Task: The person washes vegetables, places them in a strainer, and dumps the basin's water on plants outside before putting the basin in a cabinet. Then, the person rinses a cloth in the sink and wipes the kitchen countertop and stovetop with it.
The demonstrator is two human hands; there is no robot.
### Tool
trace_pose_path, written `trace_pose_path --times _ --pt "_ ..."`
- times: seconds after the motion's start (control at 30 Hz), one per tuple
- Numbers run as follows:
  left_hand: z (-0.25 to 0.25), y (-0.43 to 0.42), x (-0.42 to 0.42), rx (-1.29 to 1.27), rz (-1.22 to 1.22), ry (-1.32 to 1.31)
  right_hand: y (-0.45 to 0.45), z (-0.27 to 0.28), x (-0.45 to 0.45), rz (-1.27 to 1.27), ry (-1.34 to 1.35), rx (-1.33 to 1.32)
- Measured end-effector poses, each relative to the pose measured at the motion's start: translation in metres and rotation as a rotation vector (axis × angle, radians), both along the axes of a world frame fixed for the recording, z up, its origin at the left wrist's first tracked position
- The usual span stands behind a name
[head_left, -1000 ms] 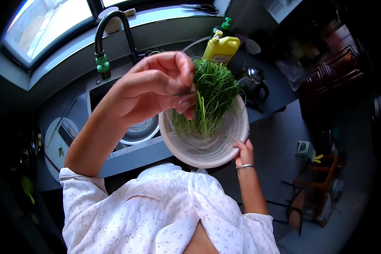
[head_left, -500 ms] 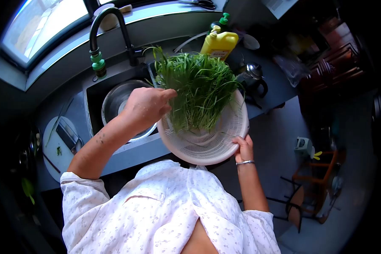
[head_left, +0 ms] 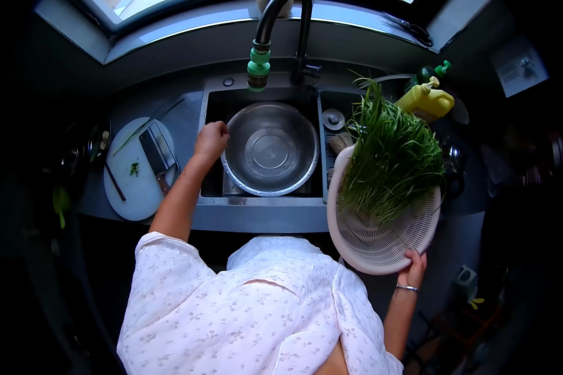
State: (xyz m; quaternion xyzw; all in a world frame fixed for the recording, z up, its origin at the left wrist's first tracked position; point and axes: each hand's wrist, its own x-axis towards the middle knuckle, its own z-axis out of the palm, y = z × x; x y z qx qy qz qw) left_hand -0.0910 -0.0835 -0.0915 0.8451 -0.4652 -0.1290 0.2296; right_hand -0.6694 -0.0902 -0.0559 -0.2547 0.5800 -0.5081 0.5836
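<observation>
At the left edge of a metal basin (head_left: 272,150) in the sink, my left hand (head_left: 212,139) is closed, and what its fingers hold, if anything, is too small to make out. My right hand (head_left: 414,267) grips the near rim of a white plastic colander (head_left: 381,250), thumb on top. Long green stalks (head_left: 394,159) fill the colander's far part and stick out past its rim. The colander is tilted beside the sink's right side.
A white cutting board (head_left: 129,187) at the left carries a cleaver (head_left: 151,150), a brown stick and chopped green bits. The faucet (head_left: 259,65) hangs over the sink's back edge. A yellow bottle (head_left: 425,102) stands behind the stalks.
The view has swung left. My left hand has moved away from the stalks to the basin's left side, fingers closed. My right hand still holds the colander.
</observation>
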Motion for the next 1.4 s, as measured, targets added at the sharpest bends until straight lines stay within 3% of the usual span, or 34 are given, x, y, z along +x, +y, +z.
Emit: trace_pose_path --times 0.1,0.3,0.5,0.6,0.7,0.8,1.03,1.1,1.13,1.2,1.27,1.4 --pt "-0.048 -0.004 0.013 0.127 0.089 -0.016 0.003 0.014 0.012 -0.003 0.009 0.015" --pt "-0.097 -0.015 0.012 0.409 0.215 -0.059 0.006 0.013 0.007 -0.025 0.099 0.021" --pt "-0.148 -0.02 0.035 0.47 0.271 -0.026 0.007 0.026 0.024 -0.074 0.107 0.02" --pt "-0.119 -0.021 0.024 0.514 0.207 -0.043 0.011 0.021 0.017 -0.091 0.117 0.024" --pt "-0.121 -0.023 0.024 0.573 0.171 -0.062 0.012 0.03 0.028 -0.106 0.104 0.033" --pt "-0.171 -0.026 0.04 0.588 0.222 -0.027 0.012 0.031 0.032 -0.12 0.097 0.051" --pt "-0.136 -0.027 0.025 0.566 0.209 -0.032 0.011 0.036 0.033 -0.142 0.094 0.089" --pt "-0.121 -0.029 0.01 0.307 0.212 -0.05 0.011 0.032 0.028 -0.147 0.086 0.083" --pt "-0.108 -0.032 0.008 0.303 0.201 -0.052 0.011 0.027 0.023 -0.143 0.08 0.079" --pt "-0.084 -0.036 0.006 0.176 0.076 0.709 0.012 0.015 0.01 -0.132 0.061 0.055" --pt "-0.055 -0.029 -0.01 0.255 -0.029 0.567 0.011 0.017 0.011 -0.119 0.061 0.078" --pt "0.023 -0.023 -0.054 0.041 -0.24 0.53 0.008 0.007 0.005 -0.114 0.001 0.034"
